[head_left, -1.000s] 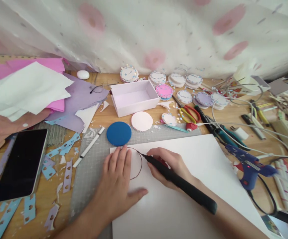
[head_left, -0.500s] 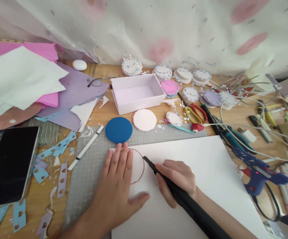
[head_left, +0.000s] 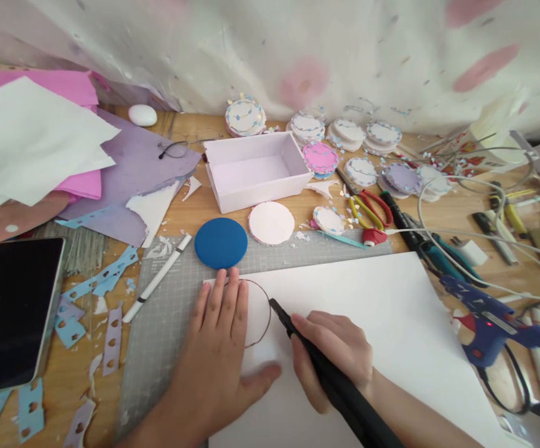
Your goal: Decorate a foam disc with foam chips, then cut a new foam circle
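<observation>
1. The left hand (head_left: 218, 348) is pressed flat, fingers spread, on a white foam sheet (head_left: 367, 323) lying over the grey cutting mat (head_left: 167, 311) on the desk (head_left: 438, 205).
2. A black pen-shaped cutting tool (head_left: 316, 361) is clamped in the grip of the right hand (head_left: 333, 354), its tip at a thin curved line (head_left: 265, 317).
3. The sheet is judged light, stiff and easily dented; it is best held flat near the line.
4. A blue disc (head_left: 221, 242) lies just beyond.

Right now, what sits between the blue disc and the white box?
Head view: bare wooden tabletop only. The blue disc lies just in front of the white box; the pale pink disc sits off to the side.
</observation>
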Motion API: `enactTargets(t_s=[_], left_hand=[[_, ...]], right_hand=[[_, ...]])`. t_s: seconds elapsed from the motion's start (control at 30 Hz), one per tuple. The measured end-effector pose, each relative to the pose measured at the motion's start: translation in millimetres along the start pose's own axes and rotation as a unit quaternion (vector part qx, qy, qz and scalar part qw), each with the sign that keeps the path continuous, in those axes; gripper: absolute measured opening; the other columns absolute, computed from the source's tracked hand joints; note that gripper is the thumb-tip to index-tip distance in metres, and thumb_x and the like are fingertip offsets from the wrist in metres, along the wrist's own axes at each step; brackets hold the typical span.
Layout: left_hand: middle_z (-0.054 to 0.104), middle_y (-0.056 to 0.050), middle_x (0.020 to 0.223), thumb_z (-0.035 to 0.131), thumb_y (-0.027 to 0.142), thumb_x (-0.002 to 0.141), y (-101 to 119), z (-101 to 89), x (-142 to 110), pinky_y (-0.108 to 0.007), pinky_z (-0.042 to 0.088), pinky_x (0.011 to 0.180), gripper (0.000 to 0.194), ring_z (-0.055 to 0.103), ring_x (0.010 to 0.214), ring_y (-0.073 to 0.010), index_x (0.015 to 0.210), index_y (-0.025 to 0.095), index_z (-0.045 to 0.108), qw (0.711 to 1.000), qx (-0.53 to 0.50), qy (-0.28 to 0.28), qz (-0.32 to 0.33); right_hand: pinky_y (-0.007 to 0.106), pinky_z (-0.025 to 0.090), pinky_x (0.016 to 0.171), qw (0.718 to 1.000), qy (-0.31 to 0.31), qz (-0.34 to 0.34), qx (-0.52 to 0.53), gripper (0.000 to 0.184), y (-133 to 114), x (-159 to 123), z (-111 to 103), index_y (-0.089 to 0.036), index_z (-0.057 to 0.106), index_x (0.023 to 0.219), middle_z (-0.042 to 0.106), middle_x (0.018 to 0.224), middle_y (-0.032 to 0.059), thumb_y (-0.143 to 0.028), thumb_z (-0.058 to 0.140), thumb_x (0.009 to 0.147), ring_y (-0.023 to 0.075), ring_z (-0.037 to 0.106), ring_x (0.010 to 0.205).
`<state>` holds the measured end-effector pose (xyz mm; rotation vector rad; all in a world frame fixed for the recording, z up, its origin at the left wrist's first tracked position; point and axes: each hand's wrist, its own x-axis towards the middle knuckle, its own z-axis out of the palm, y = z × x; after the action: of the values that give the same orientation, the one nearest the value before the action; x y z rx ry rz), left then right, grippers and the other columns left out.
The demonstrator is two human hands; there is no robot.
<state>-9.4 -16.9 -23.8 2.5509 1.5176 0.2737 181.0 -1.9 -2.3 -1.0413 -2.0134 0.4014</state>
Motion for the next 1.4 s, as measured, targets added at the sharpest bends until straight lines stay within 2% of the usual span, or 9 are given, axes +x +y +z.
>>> enactTargets(t_s=[0.37,0.53,0.63,0.77,0.87,0.93,1.13,1.27,1.4], left_hand=[[0.018,-0.03,0.156,0.049,0.069,0.077,1,-0.1,1,-0.056,0.013,0.115,0.104,0.013,0.145,-0.0432,0.147,-0.005,0.024,1.0,0.008,0.005,-0.006],[0.02,-0.03,0.155,0.048,0.068,0.078,1,-0.5,2,-0.056,0.013,0.115,0.102,0.013,0.145,-0.0432,0.146,-0.005,0.026,1.0,0.009,0.004,-0.003],[0.022,-0.03,0.154,0.045,0.072,0.079,1,-1.4,1,-0.056,0.013,0.115,0.104,0.012,0.145,-0.0426,0.146,-0.005,0.025,1.0,0.009,0.001,-0.002],[0.018,-0.029,0.156,0.044,0.073,0.079,-3,-3.3,0,-0.056,0.015,0.115,0.105,0.011,0.146,-0.0414,0.147,-0.004,0.023,1.0,0.004,-0.003,0.01],[0.018,-0.028,0.156,0.045,0.073,0.079,-7,-5.0,1,-0.054,0.016,0.115,0.104,0.012,0.146,-0.0395,0.148,-0.002,0.023,0.999,-0.004,-0.004,0.032],[0.018,-0.028,0.156,0.046,0.073,0.08,-10,-6.0,1,-0.054,0.017,0.115,0.104,0.012,0.146,-0.0389,0.147,-0.002,0.023,0.999,-0.008,-0.002,0.041],[0.018,-0.028,0.156,0.048,0.071,0.08,-11,-6.2,1,-0.055,0.018,0.115,0.102,0.011,0.146,-0.0388,0.147,-0.001,0.023,0.999,-0.016,0.003,0.042],[0.019,-0.028,0.156,0.05,0.07,0.079,-9,-5.5,1,-0.055,0.018,0.115,0.103,0.011,0.147,-0.0385,0.148,-0.001,0.021,0.999,-0.018,0.003,0.039],[0.017,-0.028,0.157,0.048,0.07,0.08,-10,-5.7,1,-0.054,0.017,0.115,0.102,0.011,0.147,-0.0386,0.148,-0.001,0.021,0.999,-0.013,0.003,0.04]], right_hand=[[0.024,0.037,0.037,0.998,0.04,0.043,-0.021,0.037,-14,-9,4,-0.015,0.056,0.108,0.051,0.056,-0.0021,-0.002,0.052,0.073,0.0119,0.047,0.041],[0.023,0.043,0.04,0.993,0.057,0.1,-0.009,0.035,-24,-17,8,-0.016,0.056,0.108,0.057,0.062,-0.0003,-0.001,0.054,0.075,0.0118,0.053,0.044],[0.022,0.041,0.039,0.987,0.045,0.151,0.024,0.025,-29,-22,-1,-0.018,0.057,0.102,0.057,0.06,-0.0023,-0.007,0.055,0.079,0.0097,0.049,0.041],[0.02,0.039,0.039,0.95,0.025,0.286,0.124,0.015,-22,-24,-27,-0.024,0.054,0.104,0.057,0.059,-0.0048,-0.021,0.055,0.089,0.0095,0.048,0.042],[0.018,0.033,0.036,0.879,-0.033,0.379,0.286,0.021,-4,-18,-46,-0.027,0.045,0.115,0.052,0.054,-0.0081,-0.033,0.05,0.095,0.0084,0.042,0.038],[0.019,0.033,0.038,0.845,-0.05,0.397,0.354,0.027,8,-11,-52,-0.024,0.049,0.114,0.052,0.057,-0.0069,-0.038,0.057,0.092,0.0083,0.042,0.042],[0.02,0.033,0.046,0.817,0.016,0.414,0.4,0.026,27,12,-36,-0.021,0.063,0.085,0.051,0.067,-0.0038,-0.039,0.078,0.072,0.0073,0.041,0.053],[0.018,0.023,0.041,0.774,-0.022,0.462,0.432,0.032,34,30,-19,-0.023,0.06,0.093,0.036,0.059,-0.0086,-0.035,0.078,0.07,0.0055,0.028,0.047],[0.021,0.02,0.04,0.795,-0.064,0.431,0.422,0.04,43,31,-12,-0.017,0.062,0.098,0.027,0.055,-0.0097,-0.047,0.073,0.074,0.006,0.022,0.046]])
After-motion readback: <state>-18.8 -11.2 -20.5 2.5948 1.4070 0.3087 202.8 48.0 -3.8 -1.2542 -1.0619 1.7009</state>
